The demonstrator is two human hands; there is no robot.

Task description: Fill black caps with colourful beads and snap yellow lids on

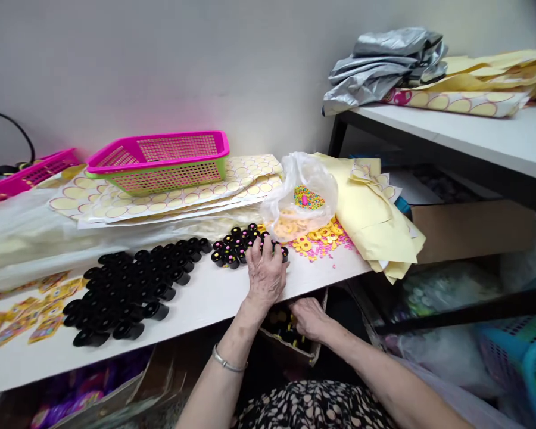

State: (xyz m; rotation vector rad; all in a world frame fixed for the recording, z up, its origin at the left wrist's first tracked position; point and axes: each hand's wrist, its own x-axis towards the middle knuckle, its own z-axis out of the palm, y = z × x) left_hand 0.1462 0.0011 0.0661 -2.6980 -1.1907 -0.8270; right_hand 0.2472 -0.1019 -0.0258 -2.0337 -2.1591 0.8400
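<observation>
My left hand (265,271) reaches over a cluster of small black cups (231,250) with pink and yellow bits in them. Its fingers are spread and bent down among the cups at the right end; the fingertips are partly hidden. My right hand (313,319) is lower, at the rim of a cardboard box (290,348) below the table edge. Its fingers curl down into the box, beside black pieces with yellow parts, and what they hold is hidden. A larger group of black cups (134,280) stands to the left on the white table (214,298).
Yellow rings (315,236) and pink bits lie beside a clear plastic bag (301,170) holding coloured beads. Behind are a pink-and-green basket (161,161) and printed sheets (250,179). Yellow packets (49,307) lie far left. A shelf (473,134) with silver bags stands right.
</observation>
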